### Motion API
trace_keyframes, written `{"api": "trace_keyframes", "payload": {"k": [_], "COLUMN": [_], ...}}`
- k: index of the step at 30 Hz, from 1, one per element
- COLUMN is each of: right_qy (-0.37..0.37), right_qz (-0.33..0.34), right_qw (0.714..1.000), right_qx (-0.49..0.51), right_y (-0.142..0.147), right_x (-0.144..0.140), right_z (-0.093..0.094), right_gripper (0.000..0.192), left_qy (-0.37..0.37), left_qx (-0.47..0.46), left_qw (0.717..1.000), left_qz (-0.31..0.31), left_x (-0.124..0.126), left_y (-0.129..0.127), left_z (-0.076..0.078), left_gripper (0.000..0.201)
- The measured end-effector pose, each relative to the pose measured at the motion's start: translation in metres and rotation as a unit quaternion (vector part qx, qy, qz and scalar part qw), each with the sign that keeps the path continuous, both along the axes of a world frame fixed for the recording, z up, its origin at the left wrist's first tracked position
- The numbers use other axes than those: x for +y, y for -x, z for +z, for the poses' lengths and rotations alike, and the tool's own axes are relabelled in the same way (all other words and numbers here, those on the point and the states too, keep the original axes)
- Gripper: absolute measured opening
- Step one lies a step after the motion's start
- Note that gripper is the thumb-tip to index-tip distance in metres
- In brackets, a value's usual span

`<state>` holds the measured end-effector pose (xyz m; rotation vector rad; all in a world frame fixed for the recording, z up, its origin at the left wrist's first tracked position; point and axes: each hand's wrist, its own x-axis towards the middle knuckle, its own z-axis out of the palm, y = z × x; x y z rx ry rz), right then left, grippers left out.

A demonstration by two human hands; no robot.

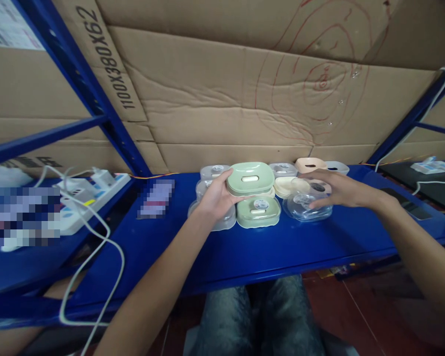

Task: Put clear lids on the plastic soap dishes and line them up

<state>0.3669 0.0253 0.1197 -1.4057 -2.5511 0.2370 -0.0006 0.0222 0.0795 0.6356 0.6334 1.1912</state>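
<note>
The left hand [215,197] holds a pale green lidded container [250,178] by its left edge, fingers closed around the rim and thumb on top — lifted just above a second green container [258,211] that rests on the blue shelf [244,252]. The held one's long axis runs left to right, roughly level, and it sits directly over the lower one, slightly towards the back.

The right hand [332,190] lies to the right, fingers spread and curved loosely over a clear plastic container [307,205], touching its top — whether it truly grips is hard to tell. The clear container stands just beside the lower green one, to its right. More clear, cream and peach containers cluster behind, against the cardboard wall [226,99].
</note>
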Motion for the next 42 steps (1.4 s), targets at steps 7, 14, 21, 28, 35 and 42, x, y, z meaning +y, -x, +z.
{"api": "trace_keyframes", "payload": {"k": [7, 14, 21, 28, 35, 42], "right_qy": [-0.154, -0.168, -0.170, -0.186, -0.213, -0.202], "right_qz": [0.032, 0.093, 0.113, 0.125, 0.119, 0.119], "right_qw": [0.984, 0.975, 0.973, 0.967, 0.965, 0.964], "right_qx": [0.079, 0.110, 0.110, 0.118, 0.101, 0.121], "right_y": [0.055, 0.117, 0.134, 0.138, 0.139, 0.142], "right_x": [-0.016, -0.005, -0.001, -0.002, 0.000, 0.002], "right_z": [0.020, 0.008, -0.006, -0.012, -0.025, -0.027], "right_gripper": [0.090, 0.093, 0.093, 0.087, 0.083, 0.084], "left_qy": [-0.015, -0.069, -0.109, -0.122, -0.117, -0.093], "left_qx": [-0.009, -0.018, -0.017, 0.009, 0.016, 0.050], "left_qw": [1.000, 0.995, 0.989, 0.989, 0.991, 0.994], "left_qz": [-0.023, -0.071, -0.100, -0.087, -0.065, -0.020], "left_x": [-0.001, -0.006, -0.008, -0.010, -0.008, -0.009], "left_y": [-0.004, -0.010, -0.012, -0.013, -0.015, -0.019], "left_z": [-0.003, -0.005, -0.008, -0.011, -0.015, -0.016], "left_gripper": [0.032, 0.033, 0.034, 0.044, 0.045, 0.036]}}
